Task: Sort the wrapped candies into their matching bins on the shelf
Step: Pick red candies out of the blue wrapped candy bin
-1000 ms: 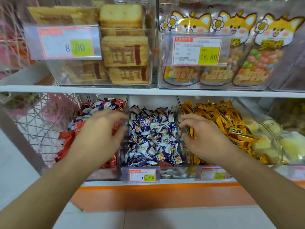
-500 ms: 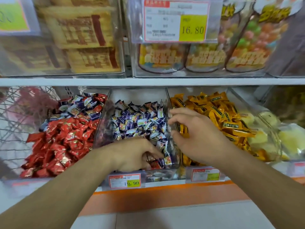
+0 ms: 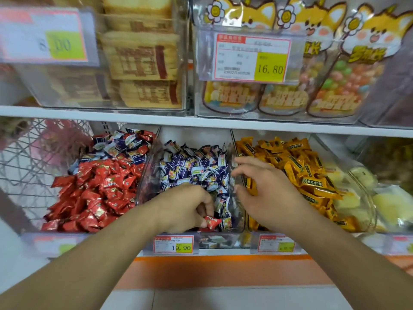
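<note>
change since half a second back: the left hand (image 3: 185,209) was buried in the front of the middle bin with nothing showing in its fingers, and now a red candy (image 3: 211,222) is poking out of them. The view also tipped up a bit, so more of the upper shelf shows.

change, right side: the right hand (image 3: 266,193) pretty much stayed put, parked on the divider between the middle and yellow bins, fingers a touch more spread.

left hand: fingers curled, pinching the red candy between thumb and fingertips, low at the front of the middle bin (image 3: 237,229).

right hand: loosely open, fingers fanned and slightly bent, holding nothing as far as I can see. Fingertips sit at the clear wall just right of the left hand, over the edge of the yellow candies (image 3: 290,162).

red candy: right at the left hand's fingertips, sitting among the blue-and-white candies (image 3: 196,168), so it's the odd one out in that bin.

red bin: the red candies (image 3: 98,193) pile up just left of the left forearm, with some blue-and-white ones mixed in at the back.

price tag: the 19.90 tag (image 3: 173,243) is directly under the left hand on the bin front.

further right of the right hand: pale yellow wrapped pieces (image 3: 362,177) in the next bin.

above both hands: boxes of biscuit packs (image 3: 138,57) and fox-print candy bags (image 3: 348,63), with a 16.80 tag (image 3: 252,58) on the front.
</note>
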`<state>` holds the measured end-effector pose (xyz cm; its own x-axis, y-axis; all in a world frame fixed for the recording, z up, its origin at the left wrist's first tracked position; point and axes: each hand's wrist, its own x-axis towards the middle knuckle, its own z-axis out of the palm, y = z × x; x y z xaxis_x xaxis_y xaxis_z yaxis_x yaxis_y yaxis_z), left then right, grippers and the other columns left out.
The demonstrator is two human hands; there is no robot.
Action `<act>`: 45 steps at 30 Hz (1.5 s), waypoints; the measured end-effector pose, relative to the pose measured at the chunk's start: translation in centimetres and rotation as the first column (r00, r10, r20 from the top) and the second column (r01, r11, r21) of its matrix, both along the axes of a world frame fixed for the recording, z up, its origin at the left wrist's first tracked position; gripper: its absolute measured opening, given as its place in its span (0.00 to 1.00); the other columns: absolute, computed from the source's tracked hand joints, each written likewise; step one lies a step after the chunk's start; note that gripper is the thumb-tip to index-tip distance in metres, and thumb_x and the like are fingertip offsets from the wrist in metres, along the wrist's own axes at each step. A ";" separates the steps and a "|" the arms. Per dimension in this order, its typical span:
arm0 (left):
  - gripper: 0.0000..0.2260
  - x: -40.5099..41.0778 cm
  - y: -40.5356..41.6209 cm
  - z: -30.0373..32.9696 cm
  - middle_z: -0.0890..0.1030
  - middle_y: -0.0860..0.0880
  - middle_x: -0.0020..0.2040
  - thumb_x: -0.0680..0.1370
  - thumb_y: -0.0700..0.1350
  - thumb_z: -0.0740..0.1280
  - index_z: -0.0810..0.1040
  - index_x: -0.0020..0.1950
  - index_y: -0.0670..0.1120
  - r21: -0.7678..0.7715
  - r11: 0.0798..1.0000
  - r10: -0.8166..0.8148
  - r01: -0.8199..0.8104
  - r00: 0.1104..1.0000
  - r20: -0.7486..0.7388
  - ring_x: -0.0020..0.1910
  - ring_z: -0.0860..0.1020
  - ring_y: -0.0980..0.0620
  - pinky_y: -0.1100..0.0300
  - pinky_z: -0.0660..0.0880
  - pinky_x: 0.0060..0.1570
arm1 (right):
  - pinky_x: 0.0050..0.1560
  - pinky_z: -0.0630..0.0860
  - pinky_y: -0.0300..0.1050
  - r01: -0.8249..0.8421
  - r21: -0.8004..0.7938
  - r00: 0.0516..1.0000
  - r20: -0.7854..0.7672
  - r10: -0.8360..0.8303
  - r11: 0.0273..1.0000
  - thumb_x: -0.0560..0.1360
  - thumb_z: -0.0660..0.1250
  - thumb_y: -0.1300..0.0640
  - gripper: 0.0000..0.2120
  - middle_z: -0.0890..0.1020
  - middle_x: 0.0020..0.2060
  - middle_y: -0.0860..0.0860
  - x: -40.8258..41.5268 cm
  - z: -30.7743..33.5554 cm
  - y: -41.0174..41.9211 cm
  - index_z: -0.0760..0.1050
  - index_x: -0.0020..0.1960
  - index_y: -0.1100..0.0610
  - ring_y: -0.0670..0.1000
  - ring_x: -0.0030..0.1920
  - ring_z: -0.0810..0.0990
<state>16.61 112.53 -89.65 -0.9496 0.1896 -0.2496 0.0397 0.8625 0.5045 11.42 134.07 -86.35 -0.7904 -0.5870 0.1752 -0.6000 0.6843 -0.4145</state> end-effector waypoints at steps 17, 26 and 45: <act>0.14 7.6 -9.8 7.4 0.83 0.47 0.51 0.77 0.47 0.71 0.81 0.63 0.50 -0.023 0.783 0.516 -0.621 0.670 -0.533 0.52 0.82 0.44 0.53 0.78 0.54 | 0.65 0.49 0.23 0.034 0.080 0.999 0.035 -0.037 0.996 0.81 0.68 0.55 0.12 0.65 0.78 0.43 1.0 1.1 -1.2 0.77 0.64 0.50 0.43 0.78 0.61; 0.13 5.4 -4.2 5.7 0.79 0.61 0.54 0.80 0.46 0.71 0.82 0.62 0.59 -0.032 0.988 0.128 -0.153 0.912 -0.389 0.50 0.77 0.64 0.64 0.76 0.55 | 0.58 0.47 0.16 0.057 0.107 0.998 0.026 -0.060 0.993 0.81 0.69 0.55 0.12 0.65 0.78 0.43 0.9 0.9 -1.4 0.77 0.64 0.50 0.45 0.78 0.63; 0.03 0.4 -0.5 1.8 0.85 0.57 0.41 0.77 0.47 0.76 0.85 0.44 0.55 0.113 0.992 0.071 -0.058 0.992 -0.108 0.35 0.80 0.64 0.67 0.73 0.38 | 0.71 0.61 0.38 0.012 0.076 1.000 -0.001 -0.012 0.997 0.82 0.66 0.55 0.12 0.62 0.80 0.44 0.4 0.3 -0.5 0.78 0.66 0.53 0.48 0.78 0.63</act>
<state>17.04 112.07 -87.81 -0.9815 0.1474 -0.1225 0.0470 0.8048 0.5916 11.86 133.61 -86.05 -0.7973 -0.5893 0.1308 -0.5919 0.7207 -0.3609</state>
